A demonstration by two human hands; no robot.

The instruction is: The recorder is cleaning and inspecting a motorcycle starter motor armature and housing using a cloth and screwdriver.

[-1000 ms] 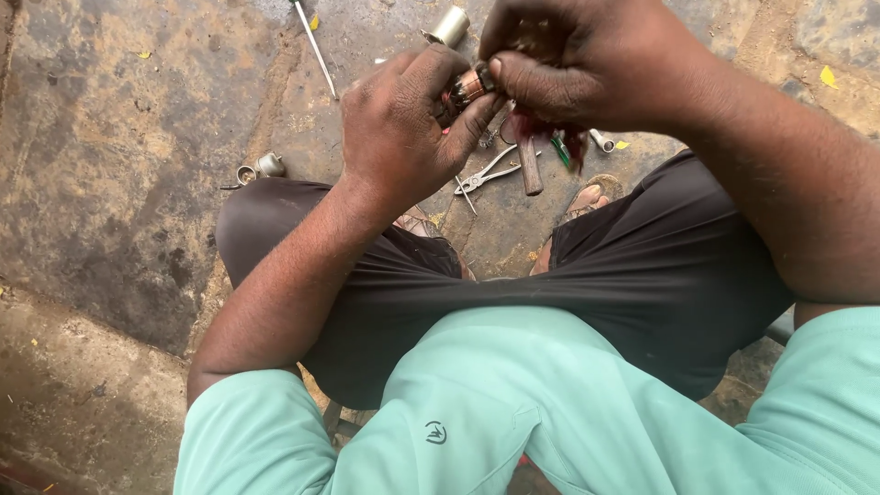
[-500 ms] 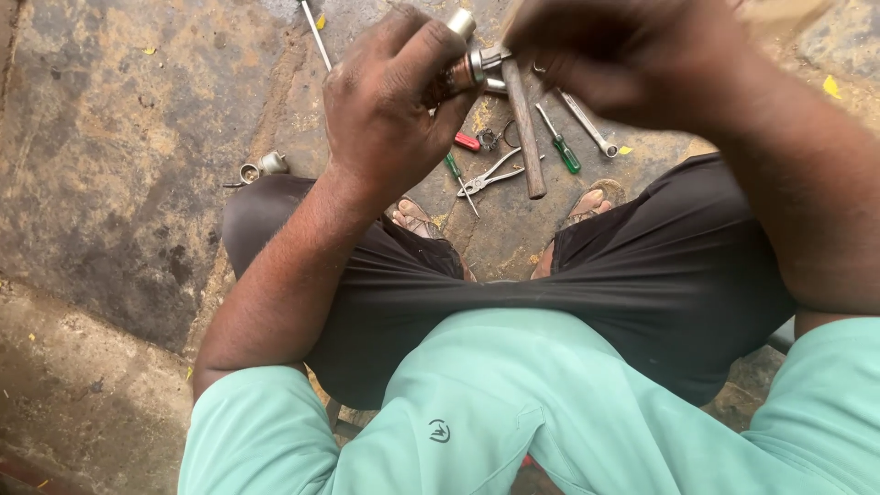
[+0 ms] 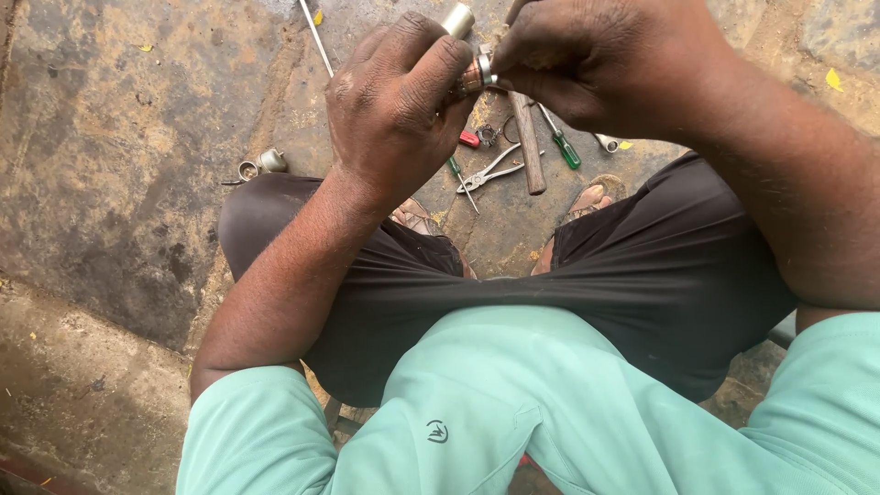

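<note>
Head view: a small metal fitting (image 3: 472, 75), brass-coloured with a bright ring at one end, is held up in front of the person, above the stone floor (image 3: 119, 156) and between both hands. It is pinched by the left hand (image 3: 394, 105), whose fingers are curled around it, and a pale metal cylinder (image 3: 457, 18) is seen sticking out just above those fingers. The right hand (image 3: 587, 60) is closed at the fingertips on the ringed end of the fitting. The step in hand is judged to be the working of that ring on or off the fitting; a firm hold by the left hand and a fine twist by the right would be called for next.

Below the hands, on the floor between the knees, tools are laid close together: one pair of pliers (image 3: 490, 170), one wooden handle (image 3: 528, 142), two green-handled screwdrivers (image 3: 566, 151), one small red piece (image 3: 468, 139) and one dark ring (image 3: 487, 135). One small metal part (image 3: 259, 165) is left apart by the left knee, and one thin rod (image 3: 316, 37) is seen lying further out.
</note>
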